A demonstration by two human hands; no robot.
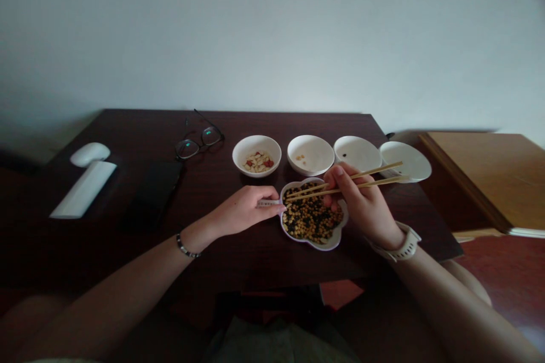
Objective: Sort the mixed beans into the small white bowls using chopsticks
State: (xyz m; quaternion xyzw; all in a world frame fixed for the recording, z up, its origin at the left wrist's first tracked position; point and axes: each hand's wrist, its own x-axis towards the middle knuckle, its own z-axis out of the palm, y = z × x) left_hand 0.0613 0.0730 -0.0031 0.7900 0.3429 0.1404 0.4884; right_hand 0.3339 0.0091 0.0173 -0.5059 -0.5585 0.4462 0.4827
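1. A lobed, flower-shaped white dish with a pale lilac rim [320,247] lay on the dark brown wooden table [140,127], in front of the middle bowls of a row; a mix of yellow and black bean-like pieces [313,220] covered its bottom.
2. The left hand [242,210] held the dish's short, printed handle [267,203] pinched between thumb and fingers; a dark beaded bracelet [187,245] circled that wrist.
3. The right hand [361,195] gripped a pair of light wooden chopsticks [383,169]; their tips stood close together over the left part of the mix; whether they pinched a piece could not be told; a pale watch [406,243] was on that wrist.
4. Four round white bowls stood beyond the dish; the leftmost bowl [255,145] held cream and red pieces; the second bowl [313,148] held a few tan bits; the third bowl [360,150] held a dark speck; the rightmost bowl [404,157] stood at the row's end.
5. Thin-framed glasses [198,151] lay left of the bowls; farther left lay a flat black rectangular object [151,195], a long white object [85,190] and a white oval one [89,154].
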